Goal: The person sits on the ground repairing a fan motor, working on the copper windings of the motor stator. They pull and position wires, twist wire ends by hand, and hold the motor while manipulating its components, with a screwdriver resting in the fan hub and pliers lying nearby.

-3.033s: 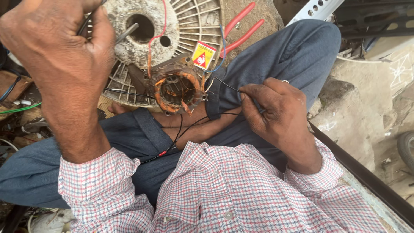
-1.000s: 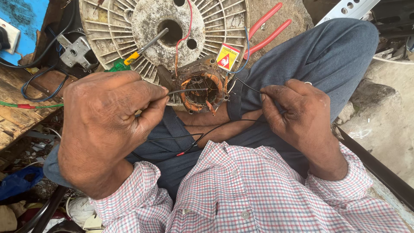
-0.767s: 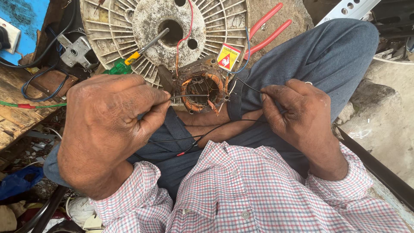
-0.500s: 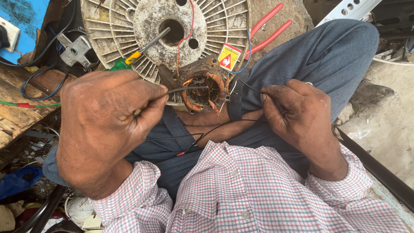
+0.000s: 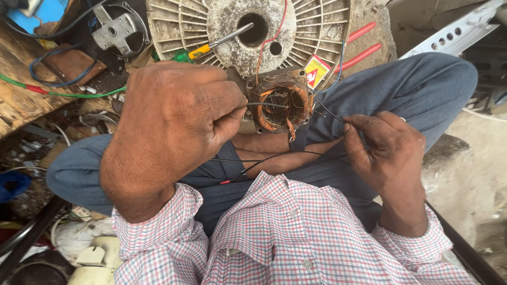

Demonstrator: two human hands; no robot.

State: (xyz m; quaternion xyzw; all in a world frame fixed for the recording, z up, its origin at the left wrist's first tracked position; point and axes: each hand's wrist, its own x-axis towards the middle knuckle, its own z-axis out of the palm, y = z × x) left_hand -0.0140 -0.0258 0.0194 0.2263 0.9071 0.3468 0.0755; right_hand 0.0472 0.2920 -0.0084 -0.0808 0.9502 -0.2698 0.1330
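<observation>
Right now my left hand (image 5: 174, 126) is closed into a fist, thumb and forefinger pinched together on a thin dark wire (image 5: 266, 105) that runs right from my fingertips into the motor stator (image 5: 279, 101). My right hand (image 5: 388, 150) is curled too, its fingers pressed together on the end of another thin black wire (image 5: 328, 111), which leads up and left toward the same stator. The stator sits between my two hands, just beyond my knees, a square rusty frame with copper windings looped around its round opening. More black leads (image 5: 274, 157) trail from it down across my lap, one ending in a small red tip.

Behind the stator, touching its far edge, stands a large round grey motor housing (image 5: 222, 24) with slotted ribs and a central hole. A screwdriver (image 5: 219, 42) with a yellow and green handle lies across its face, its shaft pointing at that hole. A red wire (image 5: 274, 31) hangs down the housing to the stator. To the right, pliers with red handles (image 5: 364, 42) rest at the housing's edge, beside a small yellow and red packet (image 5: 316, 70). At far left, a metal bracket (image 5: 113, 29) and a green cable (image 5: 79, 94) lie on the cluttered wooden surface (image 5: 21, 105). My blue trousers (image 5: 422, 89) and checked shirt (image 5: 296, 237) fill the near side.
</observation>
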